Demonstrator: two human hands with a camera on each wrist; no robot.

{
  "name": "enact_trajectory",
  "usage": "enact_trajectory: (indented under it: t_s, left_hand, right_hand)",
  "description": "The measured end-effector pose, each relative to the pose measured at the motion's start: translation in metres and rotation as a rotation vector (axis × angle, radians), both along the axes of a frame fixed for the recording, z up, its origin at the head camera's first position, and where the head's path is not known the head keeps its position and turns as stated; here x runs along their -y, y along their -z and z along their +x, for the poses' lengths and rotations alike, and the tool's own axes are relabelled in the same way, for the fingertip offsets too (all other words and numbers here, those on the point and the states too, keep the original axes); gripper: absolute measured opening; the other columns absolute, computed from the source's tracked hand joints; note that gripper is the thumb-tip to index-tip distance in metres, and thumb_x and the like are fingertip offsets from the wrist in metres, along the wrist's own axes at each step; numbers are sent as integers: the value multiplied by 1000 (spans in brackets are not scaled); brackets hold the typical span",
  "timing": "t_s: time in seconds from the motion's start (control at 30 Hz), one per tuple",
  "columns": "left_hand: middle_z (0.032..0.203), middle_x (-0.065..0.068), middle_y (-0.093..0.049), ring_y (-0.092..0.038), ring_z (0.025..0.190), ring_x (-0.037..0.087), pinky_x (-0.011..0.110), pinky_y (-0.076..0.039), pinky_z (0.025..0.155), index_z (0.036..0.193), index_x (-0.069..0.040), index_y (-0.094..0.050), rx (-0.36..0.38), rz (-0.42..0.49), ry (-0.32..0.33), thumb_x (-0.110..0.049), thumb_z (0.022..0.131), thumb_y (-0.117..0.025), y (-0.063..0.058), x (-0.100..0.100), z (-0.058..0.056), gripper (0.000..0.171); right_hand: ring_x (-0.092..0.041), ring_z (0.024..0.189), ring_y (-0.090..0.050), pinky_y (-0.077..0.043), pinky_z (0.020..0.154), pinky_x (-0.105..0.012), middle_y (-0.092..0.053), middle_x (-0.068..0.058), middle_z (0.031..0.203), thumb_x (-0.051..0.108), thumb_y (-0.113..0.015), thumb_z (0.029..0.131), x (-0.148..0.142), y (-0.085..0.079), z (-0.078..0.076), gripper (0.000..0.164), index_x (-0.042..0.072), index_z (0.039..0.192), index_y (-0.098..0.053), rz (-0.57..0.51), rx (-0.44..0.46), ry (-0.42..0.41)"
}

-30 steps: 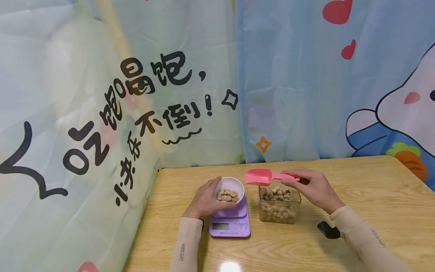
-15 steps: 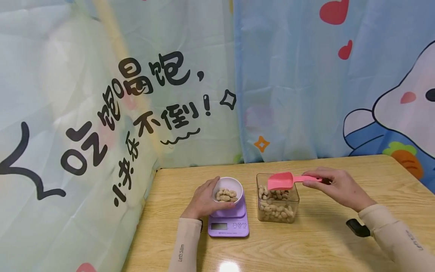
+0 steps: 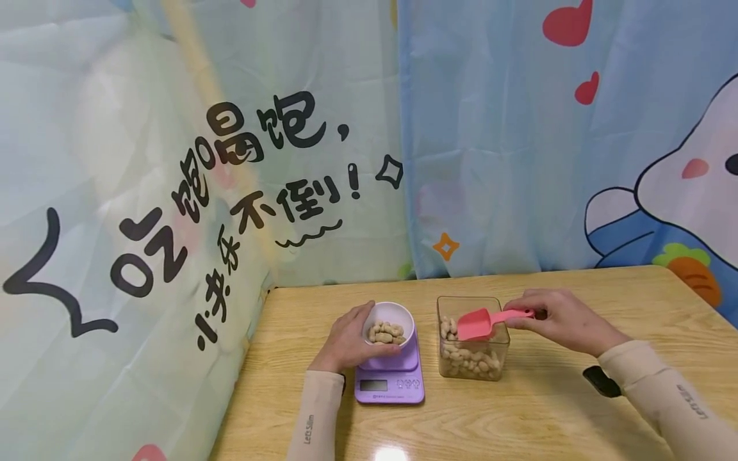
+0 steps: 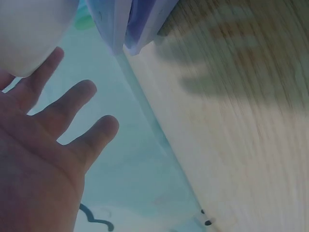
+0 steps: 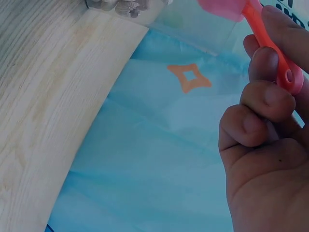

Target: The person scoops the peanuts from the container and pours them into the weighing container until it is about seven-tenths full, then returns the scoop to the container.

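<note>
A white bowl (image 3: 393, 312) with peanuts (image 3: 385, 333) in it sits on the purple kitchen scale (image 3: 389, 392). My left hand (image 3: 344, 342) holds the bowl's left side between thumb and fingers; in the left wrist view the other fingers (image 4: 72, 108) spread out below the bowl (image 4: 36, 34). To the right, a clear plastic container (image 3: 503, 366) holds more peanuts (image 3: 467, 362). My right hand (image 3: 567, 321) pinches the handle of a pink scoop (image 3: 475, 324), whose head dips inside the container's opening. The right wrist view shows thumb and fingers around the scoop's handle (image 5: 273, 48).
All of this stands on a wooden table (image 3: 576, 410), with the container just right of the scale. A printed curtain (image 3: 478, 160) hangs along the table's back edge, and another lines the left side. A dark device (image 3: 602, 382) sits under the right wrist.
My right hand has carried the scoop rightward from near the bowl, then slightly left and down into the container, tilting its head downward. The left hand stays at the bowl.
</note>
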State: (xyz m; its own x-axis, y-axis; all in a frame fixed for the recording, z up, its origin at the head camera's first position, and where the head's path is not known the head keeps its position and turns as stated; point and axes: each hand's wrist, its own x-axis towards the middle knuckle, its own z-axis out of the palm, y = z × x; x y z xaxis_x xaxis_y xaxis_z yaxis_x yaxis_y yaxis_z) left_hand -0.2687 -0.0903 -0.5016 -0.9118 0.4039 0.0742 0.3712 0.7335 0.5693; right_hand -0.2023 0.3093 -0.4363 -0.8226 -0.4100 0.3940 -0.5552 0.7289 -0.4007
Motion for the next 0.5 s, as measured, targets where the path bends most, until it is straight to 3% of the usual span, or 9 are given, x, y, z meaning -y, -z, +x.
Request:
enact_trajectory:
  t_s: [0.2,0.37,0.5]
  left_hand:
    - [161,10,-36,-30,149,30,47,-19,123,162,-18,-27,-72,-67,16,-79,69,-73,-15,-13,2,120]
    - [164,5,-31,-23,152,28,47,-13,125,163,-18,-23,-135,-124,104,-79,74,-69,-31,-40,5,117]
    - [164,0,-31,-22,153,24,45,-12,125,164,-23,-22,-175,-156,179,-81,74,-67,-35,-65,8,116]
  right_hand:
    - [0,61,-44,-40,52,-21,-54,20,75,23,-77,91,0,2,2,13,20,104,-79,1,10,10]
    - [0,60,-43,-39,52,-21,-52,20,74,24,-77,91,0,1,2,13,21,104,-78,2,9,14]
    - [0,60,-42,-38,52,-21,-51,20,73,24,-78,91,1,0,1,14,21,105,-79,8,-1,12]
